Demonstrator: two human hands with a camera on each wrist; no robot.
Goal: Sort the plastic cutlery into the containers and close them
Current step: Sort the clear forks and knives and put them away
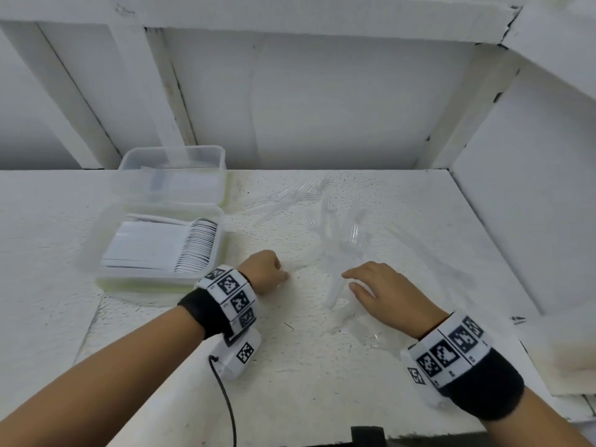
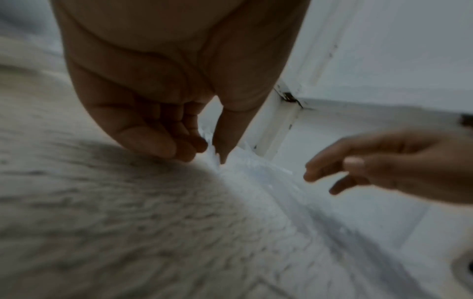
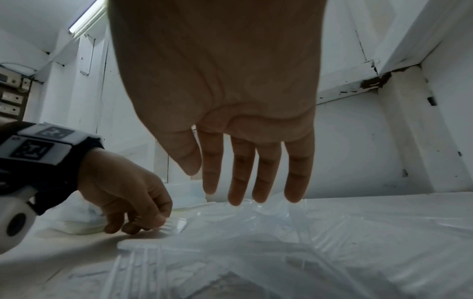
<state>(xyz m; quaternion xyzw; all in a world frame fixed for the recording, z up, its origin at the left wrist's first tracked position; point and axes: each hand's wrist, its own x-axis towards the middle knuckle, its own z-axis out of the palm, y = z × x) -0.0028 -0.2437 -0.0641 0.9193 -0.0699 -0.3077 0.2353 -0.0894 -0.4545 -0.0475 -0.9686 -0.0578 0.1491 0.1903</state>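
Note:
Several clear plastic forks [image 1: 333,227] lie scattered on the white table [image 1: 306,366], hard to make out against it. My left hand [image 1: 283,275] is curled low over the table, and its thumb and fingers [image 2: 179,147] pinch the end of a clear fork [image 3: 176,222] that still lies on the surface. To its right, my right hand [image 1: 350,280] hovers with straight, spread fingers [image 3: 240,182] over another clear piece [image 1: 333,291] and holds nothing. Two clear containers stand at the left: the near one [image 1: 206,279] holds a row of stacked white cutlery, the far one [image 1: 222,169] has contents I cannot make out.
A translucent lid [image 1: 100,240] leans blurred at the near container's left side. White walls and beams [image 1: 322,108] close in the back and right of the table. A black cable [image 1: 227,401] runs from my left wrist camera toward the front edge.

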